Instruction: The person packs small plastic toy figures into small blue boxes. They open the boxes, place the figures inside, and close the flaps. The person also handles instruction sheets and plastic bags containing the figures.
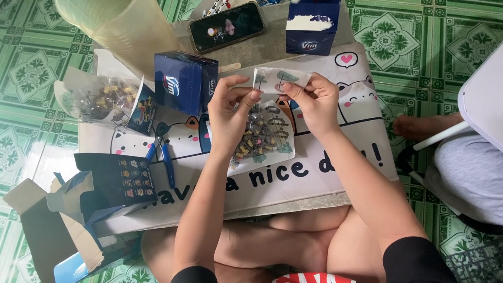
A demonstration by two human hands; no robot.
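Small clear bag [279, 79]: pinched between left hand [231, 116] and right hand [316, 102], both grips clamped on it, raised for handling. Pile of small parts [261, 136] on desk [303, 179] beneath, within reach.

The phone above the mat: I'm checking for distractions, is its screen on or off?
On. The phone lies flat, face up, its screen lit with a picture, between the two dark blue boxes.

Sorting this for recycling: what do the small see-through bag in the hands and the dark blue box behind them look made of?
The small see-through bag, pinched by the left hand and right hand, looks like thin glossy plastic film: its contents show through and it crinkles. The dark blue box seems to be printed cardboard with a slight sheen, judging by its crisp folded edges.
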